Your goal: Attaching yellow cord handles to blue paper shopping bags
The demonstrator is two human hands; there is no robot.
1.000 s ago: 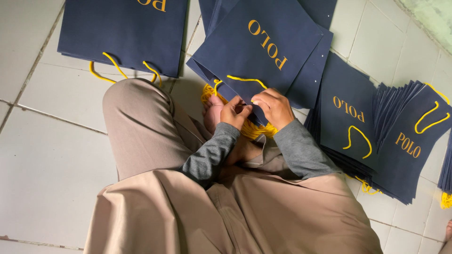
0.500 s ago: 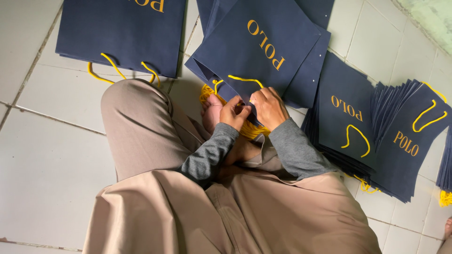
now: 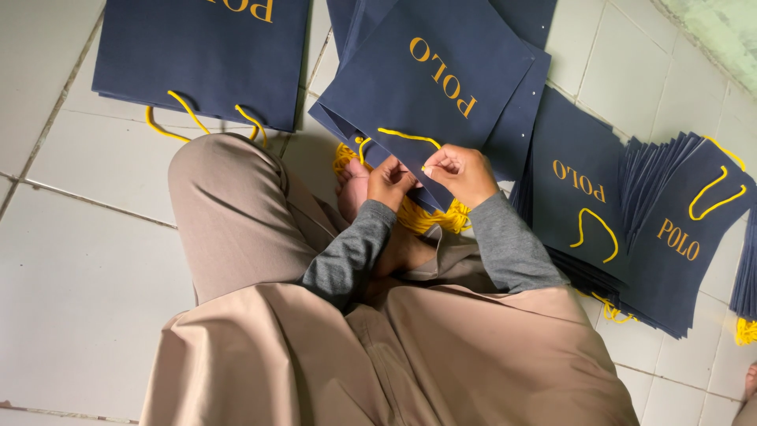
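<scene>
A navy paper bag [image 3: 441, 87] is lying at upper centre of the frame (flat on the tiles), its yellow cord handle [image 3: 406, 136] arching just above both hands. The right hand [image 3: 461, 172] and left hand [image 3: 390, 180] are pinching the bag's lower edge.

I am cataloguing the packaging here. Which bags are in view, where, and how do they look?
Navy flat paper bag, gold lettering, at both hands, yellow cord handle.
Navy paper bag, top left on the floor, two yellow handles.
Fanned stack of navy bags, right side, yellow handles.
</scene>
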